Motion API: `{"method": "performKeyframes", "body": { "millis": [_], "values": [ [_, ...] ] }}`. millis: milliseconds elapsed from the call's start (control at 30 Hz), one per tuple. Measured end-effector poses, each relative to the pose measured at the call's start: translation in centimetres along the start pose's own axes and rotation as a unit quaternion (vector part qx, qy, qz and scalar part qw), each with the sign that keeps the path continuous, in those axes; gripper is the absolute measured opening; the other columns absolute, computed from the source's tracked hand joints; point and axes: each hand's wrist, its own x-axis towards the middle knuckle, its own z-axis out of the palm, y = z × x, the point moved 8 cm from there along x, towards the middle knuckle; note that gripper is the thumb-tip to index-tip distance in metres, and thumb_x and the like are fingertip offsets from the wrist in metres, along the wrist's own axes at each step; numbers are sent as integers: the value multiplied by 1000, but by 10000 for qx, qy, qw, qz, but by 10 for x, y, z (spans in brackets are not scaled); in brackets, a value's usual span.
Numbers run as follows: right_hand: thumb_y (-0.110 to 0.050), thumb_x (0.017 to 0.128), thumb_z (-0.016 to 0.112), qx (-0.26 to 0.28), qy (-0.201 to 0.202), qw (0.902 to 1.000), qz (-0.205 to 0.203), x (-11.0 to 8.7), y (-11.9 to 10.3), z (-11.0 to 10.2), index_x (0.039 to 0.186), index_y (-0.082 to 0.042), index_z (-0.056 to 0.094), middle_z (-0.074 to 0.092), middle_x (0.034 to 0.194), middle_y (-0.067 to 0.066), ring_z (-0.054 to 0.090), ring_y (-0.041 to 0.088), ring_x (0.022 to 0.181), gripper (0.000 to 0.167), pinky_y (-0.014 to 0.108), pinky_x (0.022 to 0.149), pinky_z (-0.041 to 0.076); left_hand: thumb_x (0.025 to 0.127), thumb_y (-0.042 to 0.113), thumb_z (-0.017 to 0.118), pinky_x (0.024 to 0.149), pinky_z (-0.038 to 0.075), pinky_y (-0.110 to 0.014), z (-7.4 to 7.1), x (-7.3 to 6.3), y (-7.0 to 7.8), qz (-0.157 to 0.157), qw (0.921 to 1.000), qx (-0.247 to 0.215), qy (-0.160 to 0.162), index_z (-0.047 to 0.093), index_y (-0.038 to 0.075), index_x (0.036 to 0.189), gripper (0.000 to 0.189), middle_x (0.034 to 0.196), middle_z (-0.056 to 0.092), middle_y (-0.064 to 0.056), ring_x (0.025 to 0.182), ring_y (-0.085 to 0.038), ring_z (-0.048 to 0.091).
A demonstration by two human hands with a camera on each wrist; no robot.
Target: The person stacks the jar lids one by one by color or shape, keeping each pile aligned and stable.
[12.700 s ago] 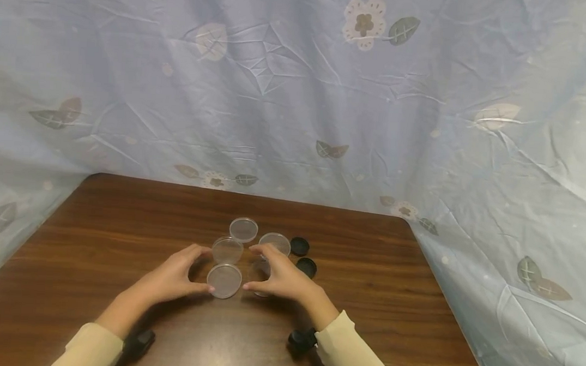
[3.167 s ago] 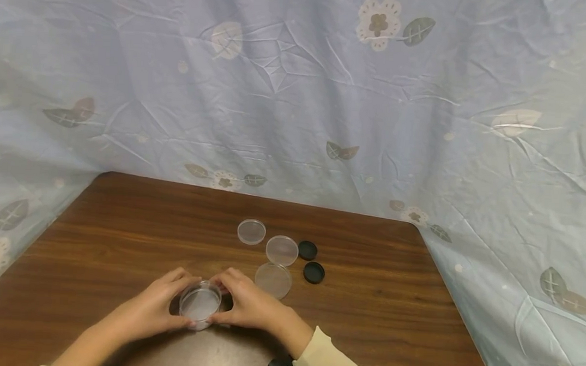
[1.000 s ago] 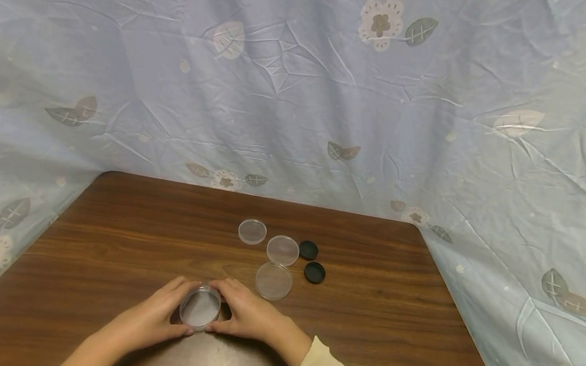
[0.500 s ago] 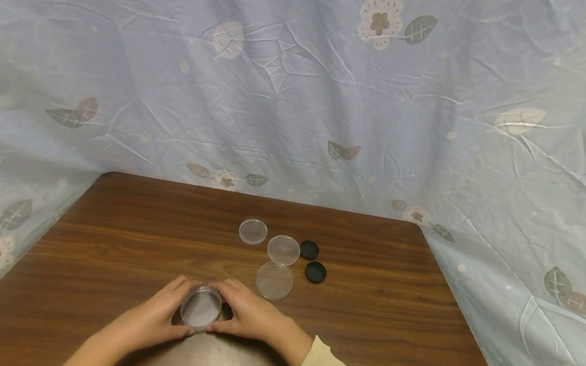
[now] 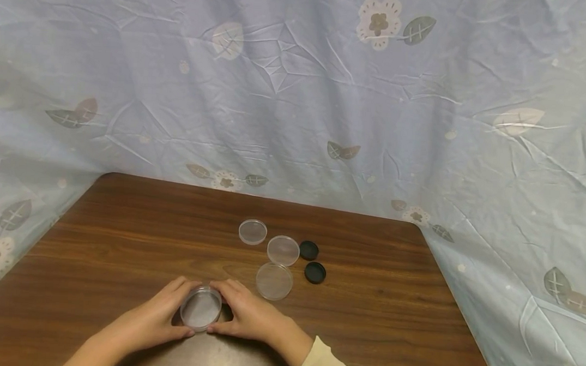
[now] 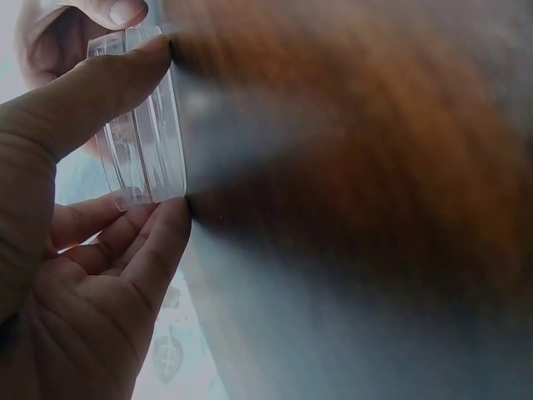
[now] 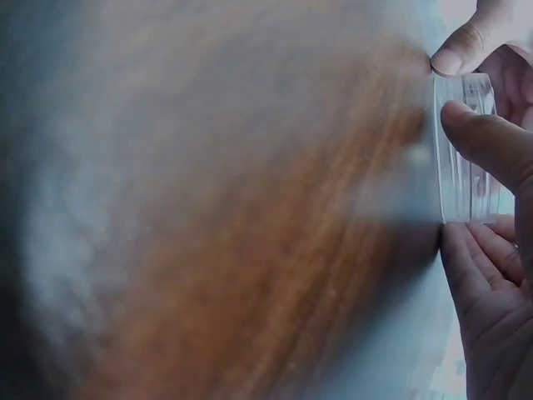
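A stack of clear round petri dishes (image 5: 201, 309) sits on the table near its front, left of the middle. My left hand (image 5: 159, 315) holds it from the left, thumb at the near side and fingers round the far side. From the right, my right hand (image 5: 253, 316) grips the same stack in a matching way. In the left wrist view, the layered side walls of the stack (image 6: 148, 133) show between thumb and fingertips, the lowest edge right at the tabletop. The right wrist view shows the stack (image 7: 456, 179) upright too, with both thumbs at its near side.
Behind and right of my hands lie three clear dish pieces: a far one (image 5: 252, 232), a middle one (image 5: 283, 251) and a nearer one (image 5: 274, 281). Two small black round caps (image 5: 308, 250) lie beside them. A patterned curtain (image 5: 297, 96) surrounds the brown wooden table (image 5: 390, 318).
Compared with 12.7 seconds ago, two clear dishes have left the group and are stacked nearer the front, between my hands. Over the last second, hands and stack have barely moved.
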Motion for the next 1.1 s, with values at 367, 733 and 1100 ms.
{"method": "performKeyframes", "body": {
  "millis": [367,733,1100],
  "values": [
    [-44,89,83,427,-250,9987,99,-2,5,-6,158,-6,40,54,151,9,57,13,137,89,22,115,47,71,44,95,95,60,-50,-3,2,-1,-169,9998,8,-55,51,-4,143,97,128,59,-7,114,-26,63],
    [-43,90,83,1421,-251,9852,931,-8,48,-33,159,-10,42,52,155,6,53,20,143,87,31,119,47,87,53,81,94,58,-64,-42,18,-14,-477,9986,-18,224,54,-5,143,85,132,65,-19,120,-44,66],
    [-43,91,81,1440,522,9753,1594,-5,101,-74,159,-7,40,47,160,12,45,33,150,87,54,122,42,90,43,81,104,52,-65,-64,71,-42,-551,9979,106,330,56,-9,142,77,135,66,-28,126,-49,63]
  ]
}}
